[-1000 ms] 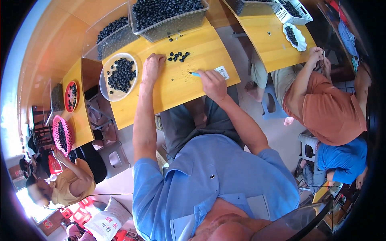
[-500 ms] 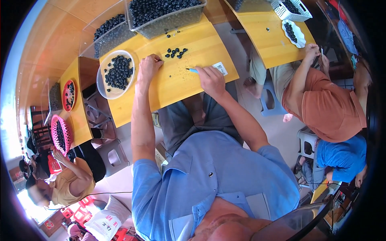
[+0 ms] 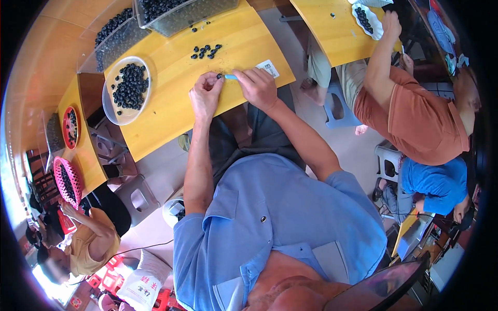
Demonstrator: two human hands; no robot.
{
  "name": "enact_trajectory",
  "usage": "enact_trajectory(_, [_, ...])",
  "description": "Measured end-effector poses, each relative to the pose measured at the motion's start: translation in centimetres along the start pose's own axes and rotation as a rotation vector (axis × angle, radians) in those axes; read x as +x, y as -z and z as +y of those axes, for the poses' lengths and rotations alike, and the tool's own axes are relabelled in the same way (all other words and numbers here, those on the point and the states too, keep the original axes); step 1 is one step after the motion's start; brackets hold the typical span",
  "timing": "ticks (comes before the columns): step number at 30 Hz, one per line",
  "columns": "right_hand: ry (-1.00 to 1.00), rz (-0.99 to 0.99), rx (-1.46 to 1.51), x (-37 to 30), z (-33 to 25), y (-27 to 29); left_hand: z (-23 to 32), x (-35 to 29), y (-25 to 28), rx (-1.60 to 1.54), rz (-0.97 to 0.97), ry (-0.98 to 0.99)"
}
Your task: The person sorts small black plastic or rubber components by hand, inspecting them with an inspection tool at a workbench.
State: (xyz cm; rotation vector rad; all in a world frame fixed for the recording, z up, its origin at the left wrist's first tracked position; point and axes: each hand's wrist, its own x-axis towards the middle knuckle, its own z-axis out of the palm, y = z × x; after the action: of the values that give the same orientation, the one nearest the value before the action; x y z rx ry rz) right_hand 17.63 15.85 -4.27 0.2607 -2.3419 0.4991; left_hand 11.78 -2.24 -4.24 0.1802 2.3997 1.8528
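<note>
Berry (image 3: pixel 219 76) sits pinched in the left hand's grip (image 3: pixel 206 93) while the right hand's grip (image 3: pixel 258 88) encloses a light-blue tool (image 3: pixel 230 77).

On your left, a red plate (image 3: pixel 66 137) is resting beyond a pink basket (image 3: pixel 77 181), and a person in yellow (image 3: pixel 96 236) is sitting near it. Near left, a white sack (image 3: pixel 142 285) is resting by red stools (image 3: pixel 111 280). Right, a blue stool (image 3: pixel 348 115) is standing near a person in rust (image 3: pixel 428 122); far right, a white dish (image 3: pixel 377 33) is resting.
</note>
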Motion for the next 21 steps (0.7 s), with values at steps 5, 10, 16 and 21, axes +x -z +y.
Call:
enact_trajectory(5, [0.022,-0.011,0.004,-0.18,0.0,-0.06,-0.3,-0.08,-0.02,-0.006,-0.001,-0.021])
enact_trajectory(10, [0.008,-0.008,0.01,-0.2,0.11,-0.2,-0.07,-0.07,-0.03,0.059,-0.006,-0.019])
enact_trajectory(16, [0.001,-0.041,-0.007,-0.11,-0.02,-0.07,-0.11,-0.06,-0.01,0.074,0.004,-0.035])
enact_trajectory(21, [0.009,-0.046,-0.008,-0.16,0.05,-0.08,-0.05,-0.1,-0.02,0.078,0.003,-0.025])
